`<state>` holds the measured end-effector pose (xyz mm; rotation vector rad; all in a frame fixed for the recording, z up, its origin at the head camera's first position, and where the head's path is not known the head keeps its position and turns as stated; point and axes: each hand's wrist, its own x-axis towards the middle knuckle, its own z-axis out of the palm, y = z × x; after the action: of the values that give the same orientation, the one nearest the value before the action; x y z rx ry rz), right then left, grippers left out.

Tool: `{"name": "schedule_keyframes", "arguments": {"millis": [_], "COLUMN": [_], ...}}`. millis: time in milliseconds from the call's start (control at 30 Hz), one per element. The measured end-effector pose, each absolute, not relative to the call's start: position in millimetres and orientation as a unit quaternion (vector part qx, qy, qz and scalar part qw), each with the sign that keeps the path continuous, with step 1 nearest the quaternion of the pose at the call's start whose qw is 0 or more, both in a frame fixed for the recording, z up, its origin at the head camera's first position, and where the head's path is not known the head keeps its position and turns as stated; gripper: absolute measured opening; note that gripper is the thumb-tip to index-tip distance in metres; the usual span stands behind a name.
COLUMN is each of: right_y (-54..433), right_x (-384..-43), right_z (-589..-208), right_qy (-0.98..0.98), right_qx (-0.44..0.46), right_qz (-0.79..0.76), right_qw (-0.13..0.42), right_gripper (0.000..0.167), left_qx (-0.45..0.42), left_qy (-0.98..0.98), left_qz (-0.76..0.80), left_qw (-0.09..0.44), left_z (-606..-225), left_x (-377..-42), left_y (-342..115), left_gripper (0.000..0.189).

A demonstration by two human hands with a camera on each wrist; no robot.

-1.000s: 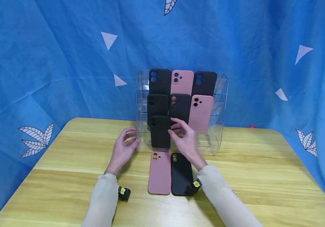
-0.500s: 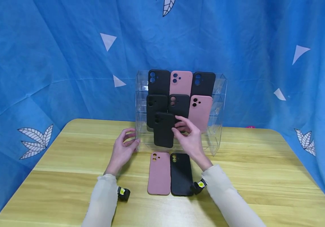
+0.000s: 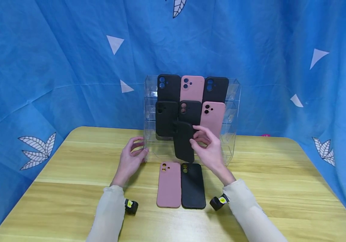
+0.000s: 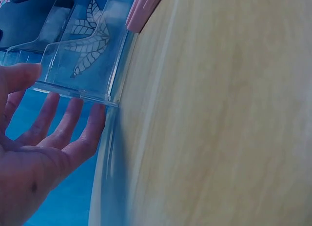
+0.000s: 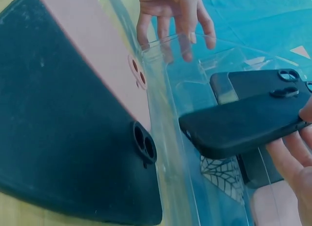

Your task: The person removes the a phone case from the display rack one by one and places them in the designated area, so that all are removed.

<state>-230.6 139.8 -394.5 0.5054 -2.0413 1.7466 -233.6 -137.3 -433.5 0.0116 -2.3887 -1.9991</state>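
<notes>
Brightly lit in head view, with pale glare on table (image 3: 167,227) at bottom centre; bluish, soft in wrist views.

A table (image 3: 282,181) bears a clear rack (image 3: 158,146), pink case (image 3: 169,188) and black case (image 3: 193,188).

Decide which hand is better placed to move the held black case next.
Probably the right hand: it pinches the held black case, while the left hand is at the clear rack's left side.

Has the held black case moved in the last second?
Yes, rightward: in the head view, the held black case was straight above the pink case lying on the table; now most of it is right of that case.
</notes>
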Motion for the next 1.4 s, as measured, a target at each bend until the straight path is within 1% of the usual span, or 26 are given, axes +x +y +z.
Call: {"name": "schedule_keyframes", "arguments": {"millis": [133, 267, 567, 1133, 1400], "right_y": [146, 151, 161, 188, 199], "right_x": [-229, -227, -220, -204, -197], "right_z": [-396, -396, -400, -406, -408], "right_qy": [-0.728, -0.732, -0.734, -0.753, -0.764], "right_qx": [0.189, 0.179, 0.145, 0.093, 0.086], "right_qz": [0.626, 0.626, 0.643, 0.642, 0.634], "right_qw": [0.206, 0.201, 0.164, 0.105, 0.078], "right_gripper": [0.044, 0.043, 0.048, 0.051, 0.053], "left_qx": [0.002, 0.000, 0.007, -0.001, 0.001], "left_qy": [-0.767, -0.768, -0.765, -0.761, -0.759], "left_qz": [-0.641, -0.640, -0.644, -0.649, -0.652], "left_qw": [0.014, 0.014, 0.011, 0.013, 0.012], "left_z": [-433, -432, -434, -433, -433], "left_x": [-233, -232, -232, -233, -233], "left_y": [-137, -137, -137, -137, -137], "left_gripper": [0.044, 0.044, 0.044, 0.045, 0.046]}}
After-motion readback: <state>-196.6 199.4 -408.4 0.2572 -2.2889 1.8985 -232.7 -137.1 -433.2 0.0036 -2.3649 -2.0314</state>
